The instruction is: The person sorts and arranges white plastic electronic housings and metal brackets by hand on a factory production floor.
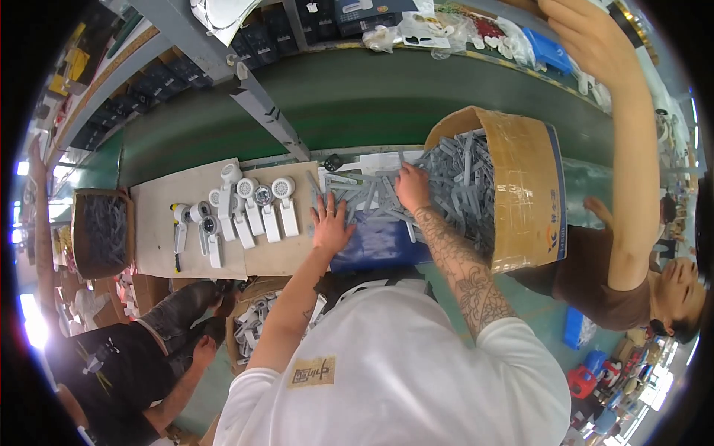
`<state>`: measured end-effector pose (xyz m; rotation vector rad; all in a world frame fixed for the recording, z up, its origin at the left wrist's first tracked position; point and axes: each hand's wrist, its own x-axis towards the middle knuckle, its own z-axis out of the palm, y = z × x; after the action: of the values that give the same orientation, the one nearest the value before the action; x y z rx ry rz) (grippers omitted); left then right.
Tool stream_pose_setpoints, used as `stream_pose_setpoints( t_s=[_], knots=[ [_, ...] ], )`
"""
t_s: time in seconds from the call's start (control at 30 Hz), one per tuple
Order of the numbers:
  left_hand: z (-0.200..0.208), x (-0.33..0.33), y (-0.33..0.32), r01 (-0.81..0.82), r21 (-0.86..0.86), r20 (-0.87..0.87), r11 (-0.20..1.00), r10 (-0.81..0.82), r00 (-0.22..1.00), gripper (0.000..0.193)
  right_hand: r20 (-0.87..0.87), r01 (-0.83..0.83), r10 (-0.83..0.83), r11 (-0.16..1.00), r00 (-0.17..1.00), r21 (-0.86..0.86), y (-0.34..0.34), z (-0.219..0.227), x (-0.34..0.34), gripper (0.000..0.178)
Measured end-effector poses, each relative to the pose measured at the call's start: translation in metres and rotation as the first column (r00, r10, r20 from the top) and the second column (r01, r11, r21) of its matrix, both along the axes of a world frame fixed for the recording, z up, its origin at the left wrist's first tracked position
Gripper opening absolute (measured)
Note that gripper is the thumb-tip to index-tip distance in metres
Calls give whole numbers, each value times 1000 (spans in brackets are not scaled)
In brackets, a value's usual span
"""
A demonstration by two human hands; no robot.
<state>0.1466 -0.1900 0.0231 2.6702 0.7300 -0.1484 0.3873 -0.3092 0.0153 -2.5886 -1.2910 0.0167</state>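
Observation:
Loose grey plastic strips [370, 195] lie spread on the bench in front of me. My left hand [332, 226] rests at their left edge with the fingers spread and nothing held in it. Farther right, my right hand [412, 187] is among the strips with its fingers curled together; a grey strip [401, 157] sticks out past the fingertips. Right beside this hand, a tipped cardboard box [524, 197] opens toward me, packed with more grey strips [465, 175]. White handheld fans [269, 221], several of them, lie in a group on a cardboard sheet [160, 236] to the left.
A blue bin [375, 241] sits at the bench's near edge. A cardboard box of dark parts [104, 232] stands far left; another, with white parts [256, 320], is below the bench. A metal post [268, 111] rises behind. Co-workers flank me; one's arm [632, 171] reaches up at right.

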Motion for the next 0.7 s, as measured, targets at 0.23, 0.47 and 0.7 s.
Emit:
stream_pose_setpoints(
  t_s=[0.23, 0.47, 0.7],
  knots=[
    [21, -8, -6, -59, -53, 74, 997, 63, 995, 84, -168, 310, -346, 928, 923, -207, 26, 21, 29, 17],
    [14, -27, 6, -107, -38, 45, 993, 109, 993, 84, -178, 229, -225, 973, 958, 3, 25, 16, 15, 23],
    [-5, -25, 18, -129, -16, 176, 992, 129, 976, 77, -55, -58, 47, 975, 997, -215, 26, 27, -36, 27]
  ],
)
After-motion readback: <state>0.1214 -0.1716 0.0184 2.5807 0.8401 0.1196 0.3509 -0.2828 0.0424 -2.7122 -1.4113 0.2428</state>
